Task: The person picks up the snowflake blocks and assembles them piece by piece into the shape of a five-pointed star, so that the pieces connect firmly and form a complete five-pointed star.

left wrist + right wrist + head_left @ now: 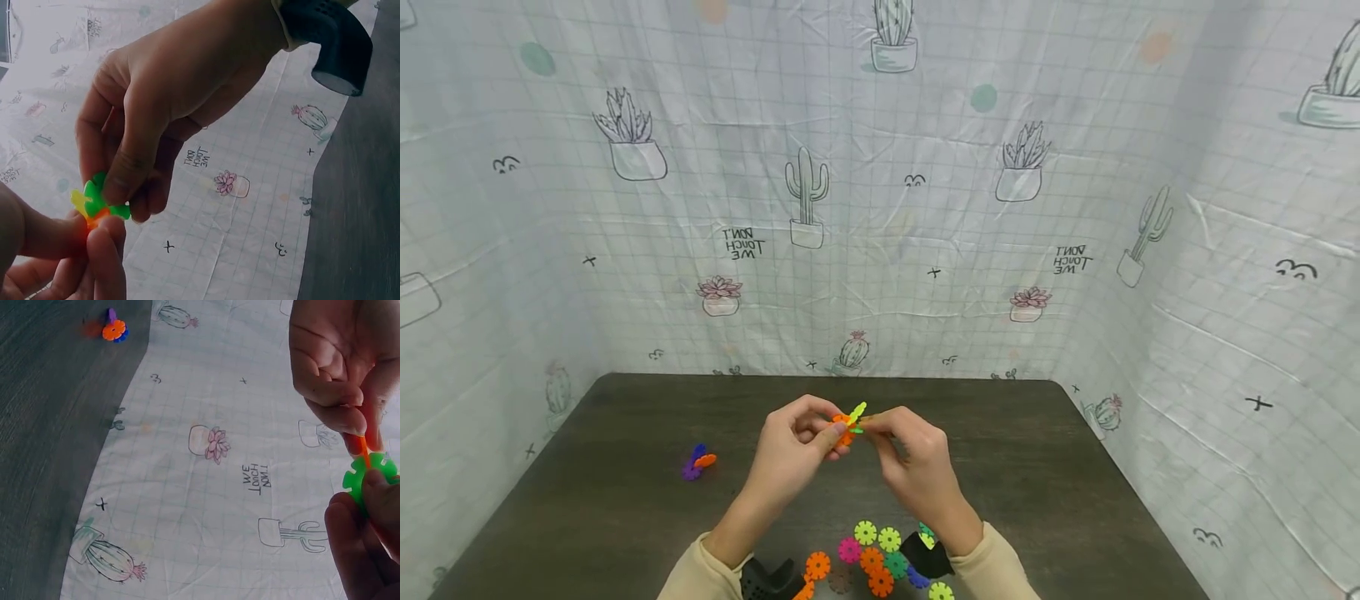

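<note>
Both hands meet above the dark table, around small notched plastic interlocking discs. My left hand [793,442] pinches an orange disc [844,439] between thumb and fingers. A yellow disc [857,413] stands up at an angle from the orange one. With thumb and fingertips, my right hand [919,457] pinches a bright green disc [354,480], whose edge meets the orange disc in the right wrist view. Fingers hide much of these pieces. In the left wrist view the green disc [94,197] overlaps the yellow and orange ones.
On the table's left lies a joined cluster of purple, blue and orange discs [692,468]. Several loose discs [872,559] in orange, yellow-green, pink, brown, green and blue lie near the front edge, below the forearms. A cactus-printed curtain [865,292] encloses the table [1000,417].
</note>
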Available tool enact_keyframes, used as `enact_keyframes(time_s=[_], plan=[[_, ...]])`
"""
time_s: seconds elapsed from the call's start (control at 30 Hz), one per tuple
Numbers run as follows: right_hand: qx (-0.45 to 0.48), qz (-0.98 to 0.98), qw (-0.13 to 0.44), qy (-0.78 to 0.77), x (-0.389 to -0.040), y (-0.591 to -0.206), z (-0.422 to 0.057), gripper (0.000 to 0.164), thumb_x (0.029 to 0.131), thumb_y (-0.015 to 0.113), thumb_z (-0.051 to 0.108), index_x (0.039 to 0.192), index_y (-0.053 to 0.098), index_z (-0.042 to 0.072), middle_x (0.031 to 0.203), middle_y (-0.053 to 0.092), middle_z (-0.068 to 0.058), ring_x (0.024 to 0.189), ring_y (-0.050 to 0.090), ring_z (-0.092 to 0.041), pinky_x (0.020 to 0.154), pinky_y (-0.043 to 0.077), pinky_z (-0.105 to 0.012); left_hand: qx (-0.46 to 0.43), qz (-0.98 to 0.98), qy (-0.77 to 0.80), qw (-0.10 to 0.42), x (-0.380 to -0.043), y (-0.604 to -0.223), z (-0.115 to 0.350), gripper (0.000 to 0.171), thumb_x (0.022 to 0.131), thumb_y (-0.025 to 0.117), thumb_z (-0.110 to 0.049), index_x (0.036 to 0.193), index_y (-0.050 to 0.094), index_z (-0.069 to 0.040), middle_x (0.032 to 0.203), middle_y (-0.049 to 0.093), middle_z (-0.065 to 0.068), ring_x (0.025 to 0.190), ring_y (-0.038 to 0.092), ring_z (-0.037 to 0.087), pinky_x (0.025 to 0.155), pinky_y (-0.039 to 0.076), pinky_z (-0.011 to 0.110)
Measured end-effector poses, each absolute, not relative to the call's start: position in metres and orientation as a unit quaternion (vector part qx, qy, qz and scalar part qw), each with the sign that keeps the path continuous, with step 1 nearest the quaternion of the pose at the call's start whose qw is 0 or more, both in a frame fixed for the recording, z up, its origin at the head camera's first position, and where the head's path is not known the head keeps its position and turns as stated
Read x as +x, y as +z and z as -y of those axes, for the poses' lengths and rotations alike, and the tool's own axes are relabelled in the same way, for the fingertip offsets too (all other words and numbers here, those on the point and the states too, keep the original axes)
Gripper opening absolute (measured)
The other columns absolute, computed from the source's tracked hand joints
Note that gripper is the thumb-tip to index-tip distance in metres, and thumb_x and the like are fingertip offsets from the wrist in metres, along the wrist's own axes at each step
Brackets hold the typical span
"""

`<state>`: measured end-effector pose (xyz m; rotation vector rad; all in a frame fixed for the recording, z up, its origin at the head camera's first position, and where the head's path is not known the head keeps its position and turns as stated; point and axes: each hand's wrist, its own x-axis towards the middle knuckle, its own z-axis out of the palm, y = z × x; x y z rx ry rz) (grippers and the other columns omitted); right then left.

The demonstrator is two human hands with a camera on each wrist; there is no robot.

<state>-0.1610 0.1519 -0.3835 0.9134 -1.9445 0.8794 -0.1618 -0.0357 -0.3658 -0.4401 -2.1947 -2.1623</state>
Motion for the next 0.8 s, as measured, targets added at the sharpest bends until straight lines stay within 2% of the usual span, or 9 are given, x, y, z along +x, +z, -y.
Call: enact_keyframes(time_s=[0.07,0.3,0.5,0.67,0.8], plan=[[0.361,0.770,0.397,0.346,-0.161,-0.383,-0.152,0.024,0.084,0.075,-0.010,0.098,0.071,0.009,0.090,0.072,-0.004,0.079,0.070,-0.014,0.072,0.057,-0.020,-0.146,0.704,-0.695,0.008,-0.163,-0.366,0.038,0.011,0.095,0.069,-0.002,0.106,0.067,0.000,0.087,0.072,0.018,0.076,0.074,0.028,0.068,0.061,0.028],[0.379,0.774,0.376,0.341,-0.162,-0.383,-0.151,0.027,0.086,0.074,-0.010,0.104,0.070,0.010,0.095,0.072,-0.003,0.081,0.069,-0.013,0.076,0.057,-0.019,-0.166,0.704,-0.690,-0.016,-0.164,-0.369,0.045,0.018,0.098,0.067,-0.009,0.113,0.064,0.000,0.093,0.069,0.018,0.078,0.073,0.019,0.075,0.062,0.032],[0.387,0.778,0.352,0.346,-0.163,-0.382,-0.154,0.033,0.085,0.076,-0.008,0.112,0.068,0.008,0.101,0.071,-0.004,0.081,0.070,-0.011,0.073,0.056,-0.016,-0.169,0.704,-0.689,-0.017,-0.166,-0.370,0.051,0.019,0.098,0.067,-0.010,0.115,0.064,-0.001,0.095,0.069,0.018,0.078,0.073,0.018,0.076,0.062,0.035],[0.355,0.811,0.306,0.350,-0.161,-0.383,-0.160,0.044,0.085,0.078,-0.004,0.124,0.062,0.007,0.112,0.069,-0.007,0.082,0.071,-0.009,0.075,0.058,-0.018,-0.124,0.710,-0.693,-0.014,-0.168,-0.374,0.066,0.020,0.098,0.067,-0.009,0.117,0.064,-0.001,0.097,0.070,0.016,0.080,0.072,0.018,0.076,0.061,0.031],[0.330,0.854,0.221,0.337,-0.159,-0.388,-0.170,0.042,0.087,0.079,0.003,0.126,0.063,0.010,0.114,0.068,-0.005,0.084,0.070,-0.009,0.075,0.060,-0.025,-0.072,0.738,-0.671,-0.019,-0.173,-0.391,0.088,0.023,0.099,0.065,-0.005,0.121,0.063,-0.002,0.105,0.068,0.016,0.086,0.072,0.018,0.077,0.061,0.027]])
